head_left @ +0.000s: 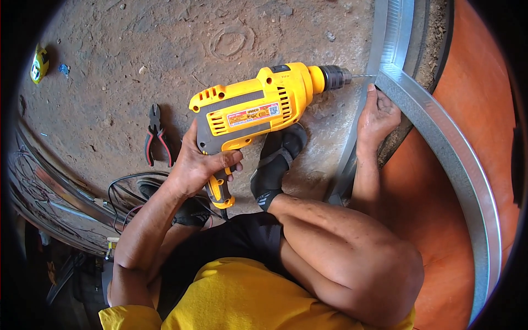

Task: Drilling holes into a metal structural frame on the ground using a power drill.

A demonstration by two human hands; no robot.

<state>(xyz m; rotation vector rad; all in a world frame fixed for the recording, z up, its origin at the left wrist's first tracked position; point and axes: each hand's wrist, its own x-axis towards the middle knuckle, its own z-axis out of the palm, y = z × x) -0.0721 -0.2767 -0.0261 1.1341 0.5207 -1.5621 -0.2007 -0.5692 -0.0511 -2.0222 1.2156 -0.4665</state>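
The drill (253,110), yellow and grey, is held above the ground (126,71), its handle (219,190) toward the person and its chuck (335,77) pointing right. The left hand (201,166) is wrapped around that handle near the body, thumb laid across it, fingertips showing on the far side. A thin bit (363,76) runs out from the chuck to a joint where 2 metal channels meet, right of the drill; whether its tip has entered the metal cannot be told.

The right hand (379,116) is right of the drill and a little below the bit, fingers curled, 1 fingertip raised close to the joint. Whether it grips the metal or only rests against it cannot be told.

Of the 2 channels, the upper channel (397,33) rises above and right of the drill, while the lower channel (448,129) sweeps down to its right. An orange sheet (489,71) lies beyond, farther right of the drill. Left of the drill are pliers (157,137) with red and black grips, their handles spread; farther left lies a yellow tape measure (39,65), beside a blue scrap (64,70).
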